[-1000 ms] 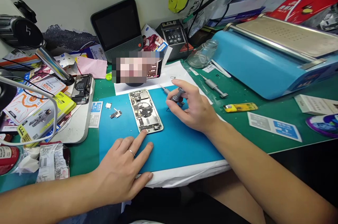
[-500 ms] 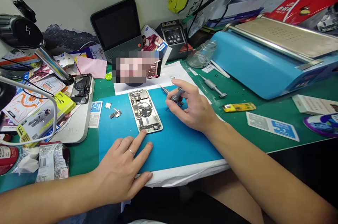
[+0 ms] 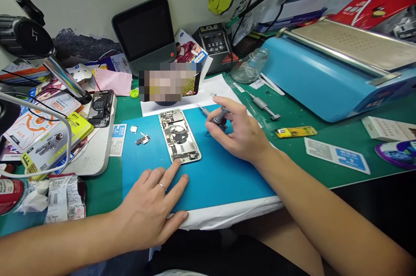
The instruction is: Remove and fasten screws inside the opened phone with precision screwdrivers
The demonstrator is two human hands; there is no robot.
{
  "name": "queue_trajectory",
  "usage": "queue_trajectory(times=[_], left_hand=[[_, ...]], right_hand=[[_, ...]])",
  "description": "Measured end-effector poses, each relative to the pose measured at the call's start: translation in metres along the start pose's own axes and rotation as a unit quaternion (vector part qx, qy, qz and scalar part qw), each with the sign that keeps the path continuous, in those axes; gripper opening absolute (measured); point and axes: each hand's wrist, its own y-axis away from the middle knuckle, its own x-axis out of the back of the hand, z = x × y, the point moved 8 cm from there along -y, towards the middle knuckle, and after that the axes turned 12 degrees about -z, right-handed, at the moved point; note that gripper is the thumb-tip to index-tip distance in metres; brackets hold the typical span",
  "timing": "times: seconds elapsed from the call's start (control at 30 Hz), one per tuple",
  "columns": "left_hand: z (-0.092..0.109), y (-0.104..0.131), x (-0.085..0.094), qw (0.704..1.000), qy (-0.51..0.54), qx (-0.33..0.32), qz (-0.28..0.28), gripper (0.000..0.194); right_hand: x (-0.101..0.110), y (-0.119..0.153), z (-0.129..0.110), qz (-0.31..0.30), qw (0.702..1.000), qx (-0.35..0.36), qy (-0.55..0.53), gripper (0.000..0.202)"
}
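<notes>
An opened phone [image 3: 180,135] with its inner parts bare lies on the blue mat [image 3: 211,176]. My left hand [image 3: 152,202] rests on the mat with fingers spread, one fingertip touching the phone's near edge. Right of the phone, my right hand [image 3: 238,131] is closed around the grey handle of a screwdriver [image 3: 221,115]. A slim pointed tool tip [image 3: 202,108] shows beyond those fingers; its other end is hidden. Small metal phone parts [image 3: 143,139] sit left of the phone, with a small pale piece [image 3: 133,129] above them.
A phone with a lit, partly blurred screen [image 3: 191,86] leans at the back before a dark display [image 3: 144,29]. At right stand a blue machine [image 3: 302,76], a glass jar [image 3: 250,68] and another screwdriver [image 3: 261,103]. Boxes [image 3: 52,137] and a white tray [image 3: 94,159] crowd the left.
The picture on the propped phone's screen has changed. Both hands and the opened phone stay in almost the same place; the whole view has shifted very slightly.
</notes>
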Motion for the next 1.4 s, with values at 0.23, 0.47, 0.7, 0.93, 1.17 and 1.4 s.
queue_trajectory(times=[0.23,0.47,0.7,0.93,1.17,1.4], left_hand=[[-0.0002,0.0003,-0.0013,1.000,0.005,-0.001,0.002,0.057],[-0.0001,0.0006,-0.0014,1.000,0.002,0.001,0.009,0.057],[-0.0001,0.0007,-0.0011,1.000,0.001,-0.001,0.000,0.056],[-0.0004,0.0010,-0.0023,1.000,0.005,0.002,0.003,0.057],[0.0000,0.0003,-0.0024,1.000,0.002,0.002,-0.009,0.058],[-0.0003,0.0006,-0.0015,1.000,0.000,-0.001,-0.003,0.058]], right_hand=[[0.0000,0.0002,-0.0003,0.001,1.000,0.002,0.004,0.061],[0.0004,0.0000,-0.0003,-0.002,1.000,-0.005,0.005,0.061],[0.0014,-0.0003,-0.0013,-0.002,1.000,0.001,0.007,0.062],[0.0015,-0.0001,-0.0006,0.001,1.000,-0.004,0.008,0.062],[0.0008,0.0013,0.0007,0.001,1.000,-0.010,0.007,0.062],[0.0016,0.0007,0.0002,0.001,1.000,-0.007,0.003,0.061]])
